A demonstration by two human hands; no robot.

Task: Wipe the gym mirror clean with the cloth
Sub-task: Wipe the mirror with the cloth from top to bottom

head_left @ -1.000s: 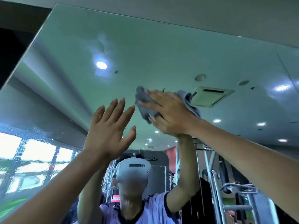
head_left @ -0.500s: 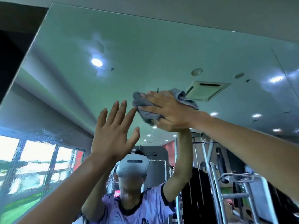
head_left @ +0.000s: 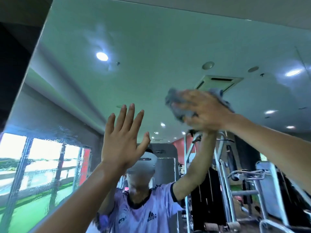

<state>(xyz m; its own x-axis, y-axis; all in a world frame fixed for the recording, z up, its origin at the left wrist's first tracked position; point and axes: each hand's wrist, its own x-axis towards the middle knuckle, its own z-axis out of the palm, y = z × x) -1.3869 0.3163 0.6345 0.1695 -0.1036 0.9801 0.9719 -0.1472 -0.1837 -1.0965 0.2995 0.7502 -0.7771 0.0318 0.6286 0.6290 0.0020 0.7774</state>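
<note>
**cloth high on the glass, one palm raised beside it**

the person faces the gym mirror (head_left: 151, 39) with both bare arms lifted. the right hand (head_left: 205, 113) lies on top of the grey cloth (head_left: 178, 105) and holds it against the glass, high up and right of centre. there it overlaps the reflection of a ceiling air vent (head_left: 218, 83). the cloth is bunched, and folds stick out past the fingertips on the left and past the back of the hand on the upper right. this hand is smeared by motion. its fingers lie across the cloth, but whether they curl round it or press it flat cannot be told.

the left hand (head_left: 122, 140) is raised lower and to the left, well apart from the cloth. its palm is turned toward the mirror, the fingers are straight and slightly spread, the thumb points out to the right, and it holds nothing. whether the palm touches the glass cannot be told.

the mirror reflects the person in a pale purple shirt (head_left: 143, 209) with a white headset (head_left: 148, 161), partly hidden behind the left hand. it also reflects a round ceiling light (head_left: 102, 56), bright windows (head_left: 42, 162) at lower left and steel gym machines (head_left: 223, 182) at lower right. the glass over the windows looks streaked and wet.
</note>
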